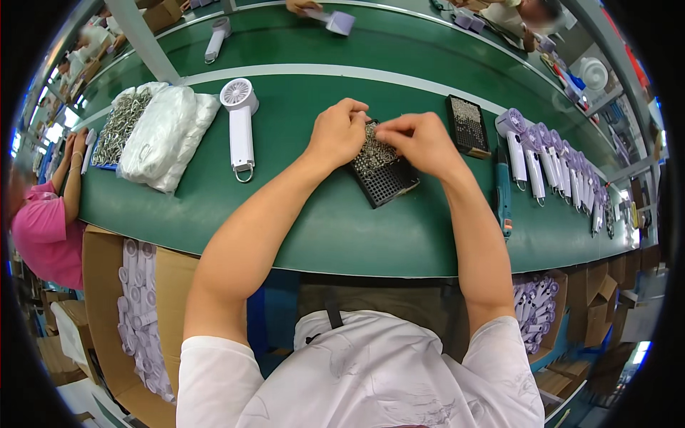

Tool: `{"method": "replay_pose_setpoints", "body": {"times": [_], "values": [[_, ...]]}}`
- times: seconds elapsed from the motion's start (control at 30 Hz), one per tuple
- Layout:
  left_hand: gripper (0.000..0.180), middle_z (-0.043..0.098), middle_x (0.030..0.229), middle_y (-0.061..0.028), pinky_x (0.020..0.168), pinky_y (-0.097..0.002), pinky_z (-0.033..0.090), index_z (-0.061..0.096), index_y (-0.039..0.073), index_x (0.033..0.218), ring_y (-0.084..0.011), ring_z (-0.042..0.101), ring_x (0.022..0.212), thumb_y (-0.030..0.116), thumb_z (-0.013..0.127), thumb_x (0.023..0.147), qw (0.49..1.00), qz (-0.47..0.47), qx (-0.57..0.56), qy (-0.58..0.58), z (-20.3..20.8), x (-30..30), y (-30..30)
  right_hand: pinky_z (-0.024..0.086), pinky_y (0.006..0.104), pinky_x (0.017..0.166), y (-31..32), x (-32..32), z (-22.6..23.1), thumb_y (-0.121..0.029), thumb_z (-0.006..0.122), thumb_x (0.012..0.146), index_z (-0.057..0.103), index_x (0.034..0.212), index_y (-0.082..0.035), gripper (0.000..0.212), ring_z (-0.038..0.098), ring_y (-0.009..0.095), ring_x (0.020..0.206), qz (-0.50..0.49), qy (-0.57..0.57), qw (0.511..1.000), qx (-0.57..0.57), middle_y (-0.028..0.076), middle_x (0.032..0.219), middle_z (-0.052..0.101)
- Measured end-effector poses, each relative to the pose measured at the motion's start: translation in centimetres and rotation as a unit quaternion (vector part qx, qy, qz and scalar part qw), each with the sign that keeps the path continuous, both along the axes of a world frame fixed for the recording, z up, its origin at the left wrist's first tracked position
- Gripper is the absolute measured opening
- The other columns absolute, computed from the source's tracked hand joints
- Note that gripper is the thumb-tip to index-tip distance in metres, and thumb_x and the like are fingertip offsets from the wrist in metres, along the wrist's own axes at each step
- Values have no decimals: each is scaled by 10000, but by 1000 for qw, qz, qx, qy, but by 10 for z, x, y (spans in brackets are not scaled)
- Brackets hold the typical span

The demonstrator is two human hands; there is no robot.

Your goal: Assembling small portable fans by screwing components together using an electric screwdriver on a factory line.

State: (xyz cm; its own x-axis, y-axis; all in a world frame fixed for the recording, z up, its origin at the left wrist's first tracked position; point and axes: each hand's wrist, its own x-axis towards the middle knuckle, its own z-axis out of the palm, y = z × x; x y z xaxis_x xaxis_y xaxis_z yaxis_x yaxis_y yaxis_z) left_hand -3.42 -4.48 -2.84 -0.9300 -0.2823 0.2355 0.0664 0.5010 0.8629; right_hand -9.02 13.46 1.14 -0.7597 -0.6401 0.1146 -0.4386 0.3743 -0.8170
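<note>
A black perforated tray [391, 187] lies tilted on the green bench in front of me, its far part covered with small metal pieces that look like screws [372, 155]. My left hand [338, 134] is at the tray's far left corner, fingers curled and closed; what they hold, if anything, is hidden. Over the tray's right side, my right hand [422, 141] is pinched, thumb and fingertips together; anything between them is too small to make out. A white handheld fan [241, 132] with a metal ring at its end lies left of my hands.
Left stand a clear plastic bag [160, 135] and a heap of metal rings [125, 121]. To the right are a second black tray [467, 128], a teal electric screwdriver [504, 192] and a row of fans [535, 160]. Boxes of fan parts [139, 314] sit below the bench; co-workers surround it.
</note>
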Motion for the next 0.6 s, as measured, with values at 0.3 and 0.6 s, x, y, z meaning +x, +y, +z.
{"method": "replay_pose_setpoints", "body": {"times": [0.3, 0.6], "values": [[263, 749, 1037, -149, 871, -336, 538, 643, -33, 1170, -239, 719, 986, 125, 537, 989, 1000, 4, 6, -5, 1, 0, 1, 568, 362, 768, 3, -53, -34, -280, 788, 805, 781, 933, -45, 268, 733, 268, 795, -222, 94, 969, 55, 137, 849, 753], [270, 743, 1042, -164, 879, -358, 540, 639, -41, 1151, -267, 715, 980, 131, 534, 970, 1000, 2, -3, 1, 1, 0, 4, 556, 430, 785, 0, -56, -30, -306, 754, 829, 773, 869, -48, 262, 713, 350, 824, -221, 157, 950, 154, 175, 830, 734]]}}
